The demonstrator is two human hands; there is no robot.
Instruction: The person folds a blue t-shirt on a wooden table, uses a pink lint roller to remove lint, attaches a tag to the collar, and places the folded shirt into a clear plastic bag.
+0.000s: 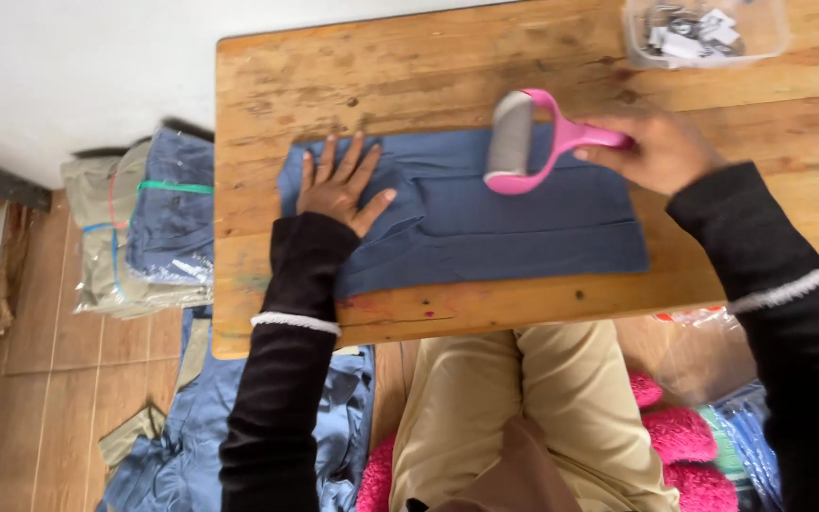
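A folded dark blue garment [514, 223] lies flat on a wooden table [409, 71]. My left hand [340, 185] presses palm-down on its left end, fingers spread. My right hand [661, 147] grips the pink handle of a lint roller [523, 142]. The roller's grey drum rests on the upper middle of the cloth.
A clear plastic box [708, 33] of small metal clips stands at the table's far right corner. Bundles of bagged folded garments [149, 223] lie on the floor to the left. More blue cloth [177, 446] is piled on the floor beside my legs.
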